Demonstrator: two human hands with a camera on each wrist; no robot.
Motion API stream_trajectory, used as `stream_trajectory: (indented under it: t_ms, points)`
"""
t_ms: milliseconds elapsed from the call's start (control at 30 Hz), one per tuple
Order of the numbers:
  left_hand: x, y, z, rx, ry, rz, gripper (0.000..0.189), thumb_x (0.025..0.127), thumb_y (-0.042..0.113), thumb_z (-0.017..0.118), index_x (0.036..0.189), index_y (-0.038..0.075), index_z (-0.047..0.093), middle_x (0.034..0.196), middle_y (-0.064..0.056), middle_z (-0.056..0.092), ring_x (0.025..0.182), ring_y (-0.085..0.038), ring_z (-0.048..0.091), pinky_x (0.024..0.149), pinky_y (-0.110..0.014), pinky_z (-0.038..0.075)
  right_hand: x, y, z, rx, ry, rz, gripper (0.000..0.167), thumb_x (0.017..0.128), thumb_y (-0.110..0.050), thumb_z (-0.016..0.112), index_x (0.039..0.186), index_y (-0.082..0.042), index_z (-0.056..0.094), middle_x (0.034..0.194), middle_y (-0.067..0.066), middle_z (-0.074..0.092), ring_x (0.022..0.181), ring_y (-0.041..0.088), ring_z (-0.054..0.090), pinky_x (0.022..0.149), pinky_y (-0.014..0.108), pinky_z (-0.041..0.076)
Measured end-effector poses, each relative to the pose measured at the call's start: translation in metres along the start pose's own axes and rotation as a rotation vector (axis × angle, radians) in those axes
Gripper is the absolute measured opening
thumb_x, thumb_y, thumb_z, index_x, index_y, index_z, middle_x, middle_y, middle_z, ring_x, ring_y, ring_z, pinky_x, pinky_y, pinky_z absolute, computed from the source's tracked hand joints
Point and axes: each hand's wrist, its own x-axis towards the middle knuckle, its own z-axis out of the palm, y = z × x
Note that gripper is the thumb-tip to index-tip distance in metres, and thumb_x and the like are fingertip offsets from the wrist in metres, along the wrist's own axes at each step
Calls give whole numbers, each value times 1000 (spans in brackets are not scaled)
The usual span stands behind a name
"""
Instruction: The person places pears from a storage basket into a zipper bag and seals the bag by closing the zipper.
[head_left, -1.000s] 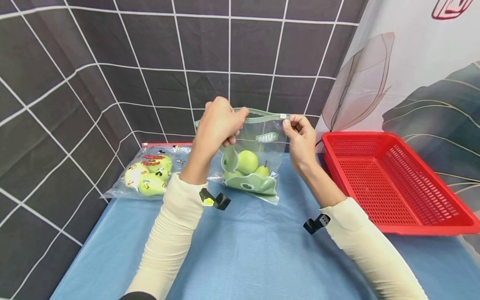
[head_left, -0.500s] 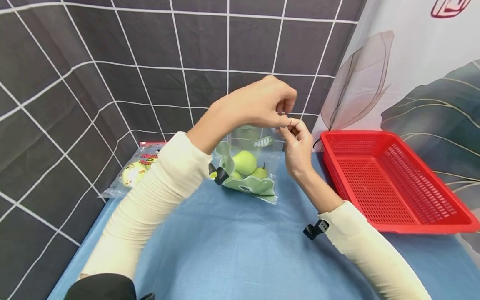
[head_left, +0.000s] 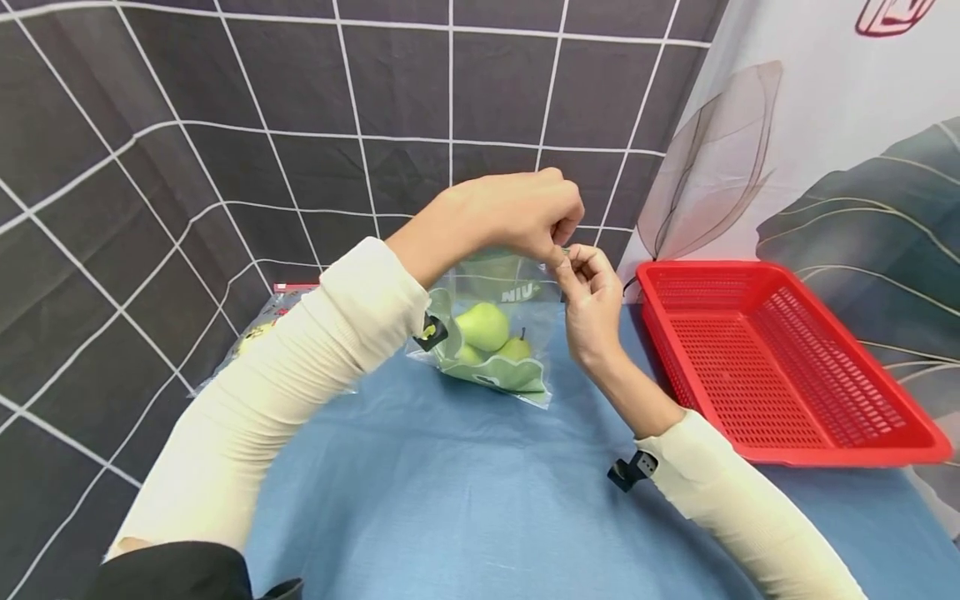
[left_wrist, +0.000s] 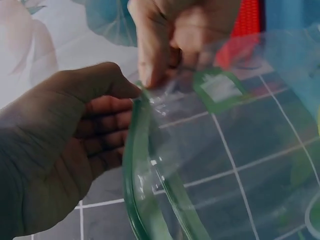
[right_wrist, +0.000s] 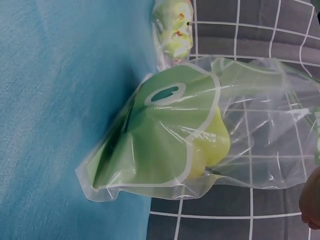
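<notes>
A clear zip bag (head_left: 517,383) with green print stands on the blue cloth, held up by its top edge. Green pears (head_left: 482,327) lie in its bottom; in the right wrist view they show as a yellow-green bulge (right_wrist: 215,140) behind the print. My left hand (head_left: 517,208) pinches the bag's upper right corner, where the green zip strip (left_wrist: 131,165) ends. The white slider seen earlier is hidden by fingers. Right beside it, my right hand (head_left: 596,317) pinches the same corner between thumb and fingers. In the left wrist view the strip's two edges stand apart lower down.
A second clear bag (head_left: 258,325) with a red top strip lies at the left, mostly behind the left sleeve; fruit shows in it in the right wrist view. At the right stands a red plastic basket (head_left: 780,375). A dark gridded backdrop (head_left: 405,75) rises behind.
My left hand has moved right along the bag's top, from its left part to the right corner, meeting my right hand. The right hand keeps its grip there. The left sleeve now covers the second bag.
</notes>
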Motion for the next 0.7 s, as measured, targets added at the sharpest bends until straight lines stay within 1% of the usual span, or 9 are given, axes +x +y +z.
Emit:
stream_trajectory:
  t_ms: [100, 167, 367, 500, 567, 700]
  points:
    - [1, -4, 2, -6, 2, 51, 10, 92, 17, 78, 86, 11, 73, 82, 3, 64, 82, -16, 59, 71, -27, 48, -2, -1, 0, -16, -2, -4, 27, 103, 12, 61, 98, -14, 67, 91, -5, 63, 85, 5, 64, 79, 15, 53]
    - [2, -4, 3, 0, -12, 67, 11, 92, 18, 78, 86, 11, 72, 81, 3, 63, 80, -16, 59, 70, -27, 48, -4, -1, 1, -24, -3, -3, 26, 103, 11, 62, 98, -14, 67, 91, -5, 62, 84, 5, 61, 78, 15, 51]
    - [6, 2, 6, 44, -86, 49, 20, 95, 26, 81, 87, 13, 68, 85, 3, 60, 84, -17, 58, 73, -28, 48, -8, -2, -1, -41, -6, 13, 27, 105, 11, 62, 98, -14, 66, 91, -6, 62, 83, 5, 58, 75, 15, 48]
    - [8, 6, 8, 61, -94, 51, 23, 95, 27, 83, 85, 14, 66, 84, 3, 58, 84, -17, 57, 73, -29, 47, -9, -1, -3, -60, 4, 10, 28, 105, 11, 63, 97, -16, 66, 90, -7, 62, 83, 4, 57, 75, 16, 48]
    - [8, 7, 8, 61, -99, 44, 24, 95, 27, 83, 86, 14, 65, 85, 3, 57, 84, -17, 55, 74, -29, 46, -10, -1, -4, -65, 8, 10, 27, 105, 10, 64, 96, -16, 66, 90, -7, 61, 83, 5, 57, 75, 16, 47]
    - [6, 7, 9, 58, -100, 51, 28, 96, 30, 84, 87, 14, 64, 86, 2, 57, 82, -16, 55, 74, -27, 46, -12, -2, -5, -69, 7, 13, 27, 105, 10, 63, 97, -16, 65, 91, -7, 61, 83, 5, 56, 75, 16, 47]
